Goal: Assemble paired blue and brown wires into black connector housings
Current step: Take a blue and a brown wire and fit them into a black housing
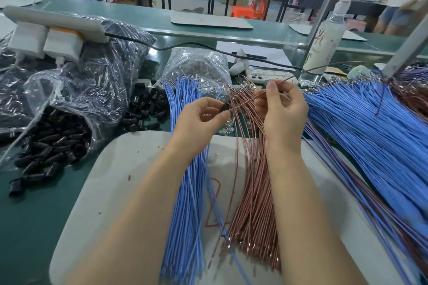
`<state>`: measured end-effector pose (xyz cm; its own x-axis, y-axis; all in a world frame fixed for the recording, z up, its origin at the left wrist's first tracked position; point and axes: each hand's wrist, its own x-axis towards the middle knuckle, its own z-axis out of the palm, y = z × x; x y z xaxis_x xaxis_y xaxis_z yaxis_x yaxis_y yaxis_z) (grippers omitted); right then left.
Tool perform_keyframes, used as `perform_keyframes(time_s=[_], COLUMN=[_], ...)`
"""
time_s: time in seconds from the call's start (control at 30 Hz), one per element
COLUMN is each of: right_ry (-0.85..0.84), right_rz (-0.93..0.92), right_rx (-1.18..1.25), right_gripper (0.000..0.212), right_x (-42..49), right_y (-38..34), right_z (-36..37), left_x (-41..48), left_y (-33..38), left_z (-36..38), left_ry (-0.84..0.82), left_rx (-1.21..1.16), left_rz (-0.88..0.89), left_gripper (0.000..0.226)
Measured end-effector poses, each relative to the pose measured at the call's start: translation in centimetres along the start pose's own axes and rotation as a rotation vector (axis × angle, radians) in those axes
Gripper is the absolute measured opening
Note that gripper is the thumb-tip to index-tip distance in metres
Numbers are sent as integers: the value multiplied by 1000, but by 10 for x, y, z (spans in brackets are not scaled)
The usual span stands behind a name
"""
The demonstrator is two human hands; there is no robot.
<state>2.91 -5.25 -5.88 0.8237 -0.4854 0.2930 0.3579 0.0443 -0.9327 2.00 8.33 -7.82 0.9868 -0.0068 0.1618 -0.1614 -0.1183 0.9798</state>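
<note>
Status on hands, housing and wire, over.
Left hand pinches black housing. Right hand pinches brown wire, tip at housing, seating unclear. Brown bundle lies beneath; nothing between wire and housing.

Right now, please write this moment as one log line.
left hand: holds black housing | right hand: pinches brown wire | wire tip: near housing

Green workbench (34,215) bearing a white board (104,192), on which lie a blue wire bundle (187,203) and a brown wire bundle (254,203). Left: clear bag (76,90) spilling black housings (46,152). Right: heap of blue wires (370,127).
</note>
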Motion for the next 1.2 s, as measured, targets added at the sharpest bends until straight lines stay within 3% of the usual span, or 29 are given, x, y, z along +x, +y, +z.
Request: perform_keyframes(time_s=[0.17,0.5,0.67,0.73,0.8,0.93,1.1,1.2], right_ry=[-6,-108,-263,-363,-387,-260,-472,-584], right_rz=[-118,-384,-324,-223,-75,134,209,91], right_rx=[-69,-439,-546,-592,-469,-34,-244,-321], right_gripper=[7,8,11,10,8,24,31,25], right_x=[-3,-9,-12,-12,-12,-7,-16,-25], right_y=[-3,0,1,2,3,-3,0,-3], right_z=[3,5,7,8,9,8,16,22], left_x=[-1,-2,-3,-3,-3,-5,-5,-1], left_y=[0,-1,2,3,3,4,9,9], left_z=[3,4,5,5,5,6,9,3], left_ry=[19,73,115,117,117,126,92,98], left_rx=[253,415,451,476,481,460,298,-136], left_rz=[96,213,258,281,289,276,292,72], left_gripper=[12,5,12,14,13,9,13,15])
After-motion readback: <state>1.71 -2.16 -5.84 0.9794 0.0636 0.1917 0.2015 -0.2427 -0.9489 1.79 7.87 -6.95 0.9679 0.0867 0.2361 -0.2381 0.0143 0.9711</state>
